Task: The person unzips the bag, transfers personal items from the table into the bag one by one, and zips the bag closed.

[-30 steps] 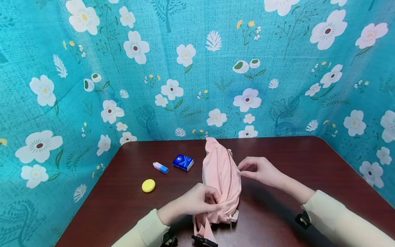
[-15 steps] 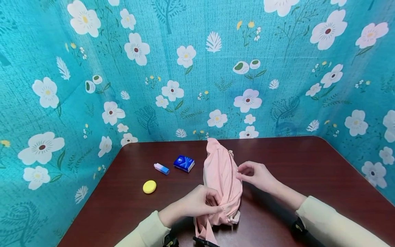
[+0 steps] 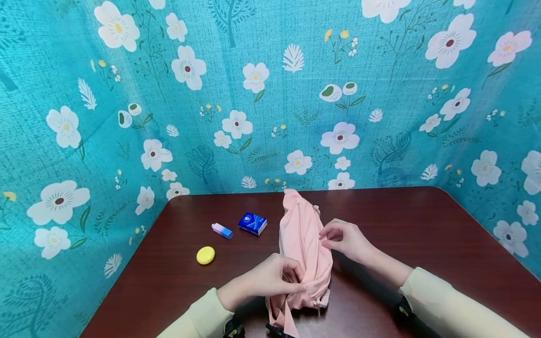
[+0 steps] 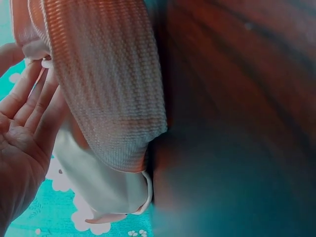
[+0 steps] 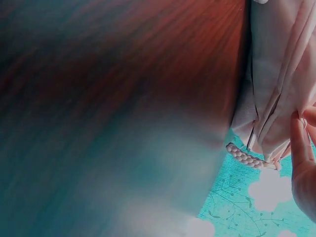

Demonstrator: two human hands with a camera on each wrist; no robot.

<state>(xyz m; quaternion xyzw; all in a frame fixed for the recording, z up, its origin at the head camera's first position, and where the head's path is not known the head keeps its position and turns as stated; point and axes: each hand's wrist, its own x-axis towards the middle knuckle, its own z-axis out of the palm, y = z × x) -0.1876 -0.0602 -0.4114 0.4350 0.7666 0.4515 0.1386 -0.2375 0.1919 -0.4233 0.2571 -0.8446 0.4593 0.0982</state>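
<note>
A pink waist bag (image 3: 291,230) with zips along its face lies lengthwise on the dark table between the hands. At its near end, the left hand (image 3: 268,274) pinches the fabric between thumb and fingers. The right hand (image 3: 350,240) pinches a bit of cloth at the bag's right side, thumb and forefinger close together. Broad ribbed webbing strap (image 4: 108,84) fills much of the left wrist view, beside the left fingers. In the right wrist view, a braided zip pull (image 5: 244,155) hangs at the bag's far end, near the right fingers.
Left of the bag lie a blue tissue pack (image 3: 252,224), a small pink-and-blue stick-shaped item (image 3: 222,230) and a round yellow item (image 3: 205,255). A floral turquoise cloth (image 3: 270,117) hangs behind the table (image 3: 405,220).
The right hand has shifted slightly left, its fingertips now farther onto the bag's face. The left hand keeps its pinch at the near end.
</note>
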